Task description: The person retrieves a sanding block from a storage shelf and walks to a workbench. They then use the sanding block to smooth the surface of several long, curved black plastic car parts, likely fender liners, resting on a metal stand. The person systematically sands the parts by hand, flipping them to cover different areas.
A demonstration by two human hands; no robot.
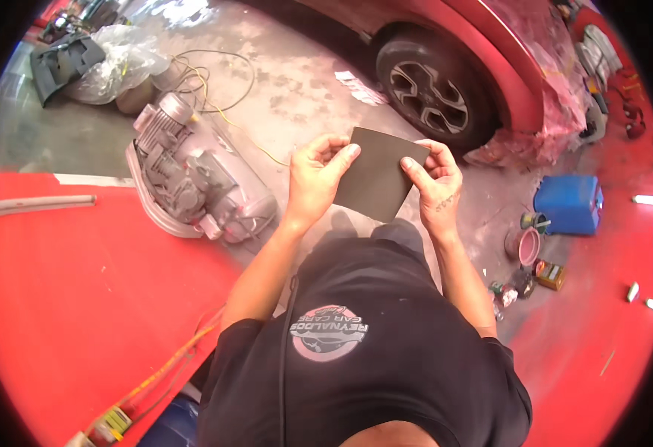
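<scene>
Dark grey-brown sheet (377,175), thin and matte, four-sided, held up just above the centre of the frame, between your two hands. Your left hand (314,179) pinches its left edge: thumb flat on the near face, other fingers bent behind. Your right hand (440,186) does likewise at the right edge, thumb on the face, fingers curled about the upper right corner. Both grips are closed to the sheet's thickness. Sheet sits askew, top edge sloping down to the right, one corner pointing toward the bottom of the frame; sides too near equal to name a long axis.

Below it, your black shirt (408,298) carries a round pale-and-red print (329,333), lettering upside down in the frame.

Containers, right of frame: blue jerrycan (567,205), contents hidden; beside it a small can (535,222) with a stick-like thing in it; pink bucket (524,246) lying or tilted, inside unclear; brownish tin (550,275), its label too small to read.

Compressor (192,175) at centre left, dusty. Red car (490,45) with dark wheel (434,89), upper right.
</scene>
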